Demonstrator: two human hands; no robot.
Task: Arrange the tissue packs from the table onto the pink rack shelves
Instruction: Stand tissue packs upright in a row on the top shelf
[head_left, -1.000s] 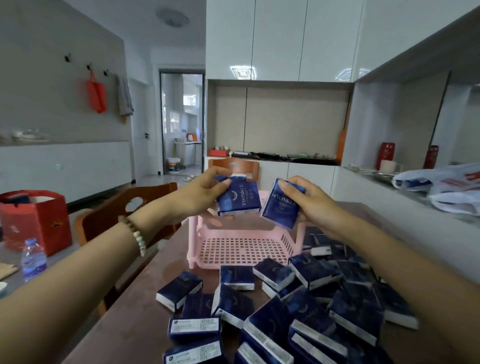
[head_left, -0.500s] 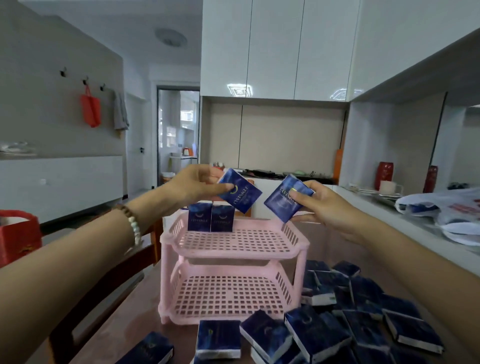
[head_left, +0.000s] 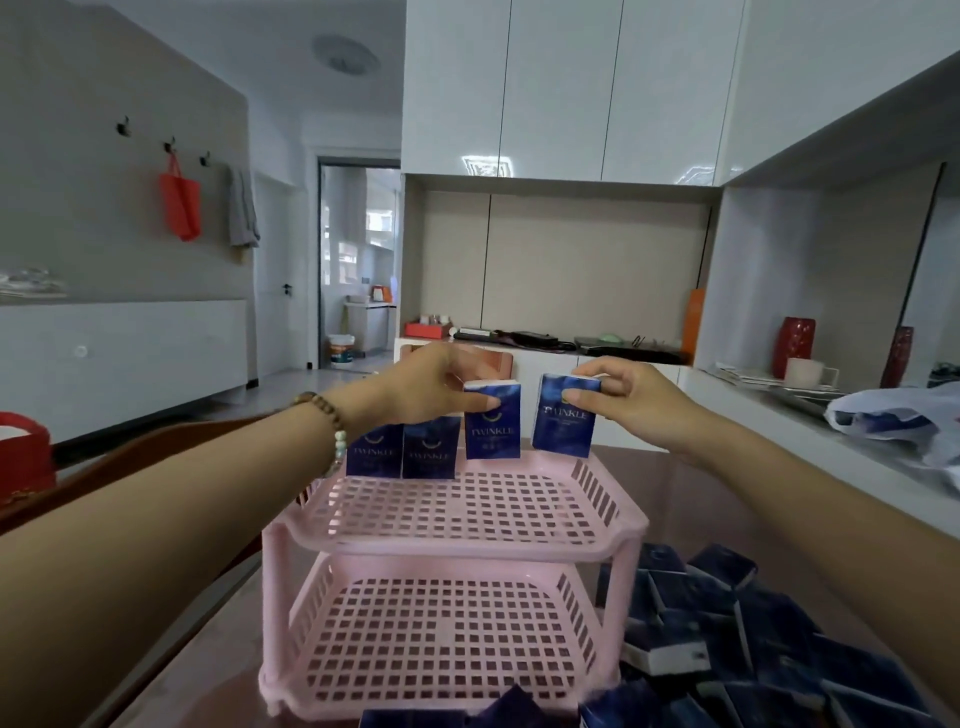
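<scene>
A pink two-tier rack (head_left: 457, 535) stands on the brown table in front of me. Two dark blue tissue packs (head_left: 402, 454) stand upright side by side at the back left of its top shelf. My left hand (head_left: 421, 389) pinches a third pack (head_left: 493, 428) by its top, upright, just right of those two at the shelf's back edge. My right hand (head_left: 623, 405) pinches another pack (head_left: 563, 423) upright a little further right, also at the back edge. The lower shelf (head_left: 441, 634) holds nothing.
Several loose blue packs (head_left: 727, 623) lie heaped on the table right of and in front of the rack. A wooden chair back (head_left: 130, 467) is at the left. A white counter with a plastic bag (head_left: 893, 421), red vases and a mug runs along the right.
Both hands have lowered their packs and turned them from tilted to upright, bringing them down to the back of the top shelf beside the two standing packs. My view has come closer to the rack.
</scene>
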